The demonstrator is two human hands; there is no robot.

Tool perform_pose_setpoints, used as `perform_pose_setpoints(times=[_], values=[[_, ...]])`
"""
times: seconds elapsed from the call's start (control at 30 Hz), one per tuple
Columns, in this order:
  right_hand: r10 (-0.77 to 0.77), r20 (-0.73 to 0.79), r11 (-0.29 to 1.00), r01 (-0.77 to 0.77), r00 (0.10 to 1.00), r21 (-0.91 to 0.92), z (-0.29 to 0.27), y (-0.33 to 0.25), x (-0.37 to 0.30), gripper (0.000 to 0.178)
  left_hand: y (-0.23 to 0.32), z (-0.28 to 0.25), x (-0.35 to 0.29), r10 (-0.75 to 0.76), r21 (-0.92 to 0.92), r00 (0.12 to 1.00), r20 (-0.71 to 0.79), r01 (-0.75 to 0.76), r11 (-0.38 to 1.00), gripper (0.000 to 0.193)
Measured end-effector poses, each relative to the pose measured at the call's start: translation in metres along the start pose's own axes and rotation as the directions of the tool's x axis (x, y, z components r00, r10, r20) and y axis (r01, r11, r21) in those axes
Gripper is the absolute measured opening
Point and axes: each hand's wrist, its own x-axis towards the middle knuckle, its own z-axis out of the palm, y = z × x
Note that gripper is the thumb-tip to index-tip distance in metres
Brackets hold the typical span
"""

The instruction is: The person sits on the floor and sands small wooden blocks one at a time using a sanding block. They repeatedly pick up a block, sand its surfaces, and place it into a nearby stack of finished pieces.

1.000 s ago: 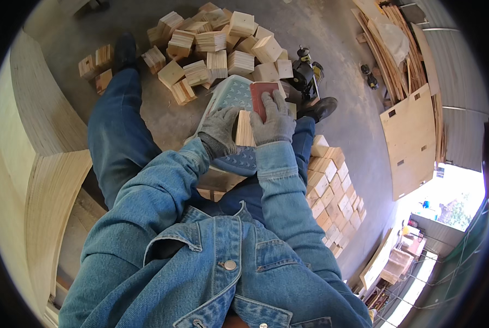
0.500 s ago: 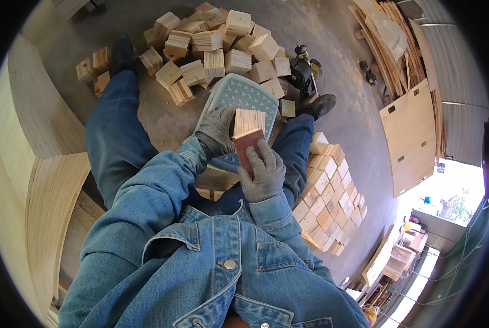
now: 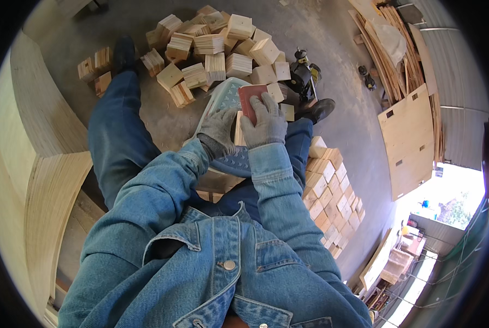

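Observation:
Both hands wear grey knitted gloves and work over a pale blue-green plastic stool [image 3: 230, 164] between my knees. My left hand [image 3: 218, 131] grips a light plywood block [image 3: 238, 131] from its left side, its fingers curled against it. A flat reddish-brown sanding block [image 3: 250, 98] is in my right hand [image 3: 266, 121], with the fingers laid along its back. The sanding block lies over the plywood block and reaches past its far end. Most of the plywood block is hidden behind the right glove and the sanding block.
A loose heap of plywood blocks [image 3: 211, 46] lies on the floor ahead. By my right foot stands a black and yellow tool [image 3: 304, 76]. Neatly stacked blocks [image 3: 332, 191] sit right of my leg. Large plywood stacks [image 3: 53, 180] rise at left; a panel [image 3: 408, 142] leans at right.
My right hand has pushed the sanding block forward, away from me, along the plywood block. The left hand stays almost in place around the plywood block.

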Motion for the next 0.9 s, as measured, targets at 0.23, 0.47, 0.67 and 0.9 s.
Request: perform_pose_setpoints(times=[0.23,0.47,0.67,0.9], values=[[-0.053,0.088,0.996,0.046,0.995,0.078,-0.033,-0.006,-0.090,0.063,0.004,-0.006,0.001,-0.050,-0.115,0.994,0.099,0.061,0.992,0.100],[-0.117,0.051,0.985,0.110,0.992,0.130,-0.041,-0.011,-0.131,0.064,-0.009,0.003,-0.005,-0.037,-0.029,0.999,0.033,0.038,0.999,0.096],[-0.113,0.024,0.992,0.112,0.993,0.059,-0.028,-0.009,-0.078,0.058,0.005,-0.010,-0.002,-0.045,-0.098,0.996,0.075,0.052,0.994,0.102],[0.006,0.038,1.000,-0.005,0.999,-0.015,0.007,0.010,-0.002,0.056,0.000,-0.001,-0.002,-0.030,-0.024,0.999,0.036,0.031,0.999,0.102]])
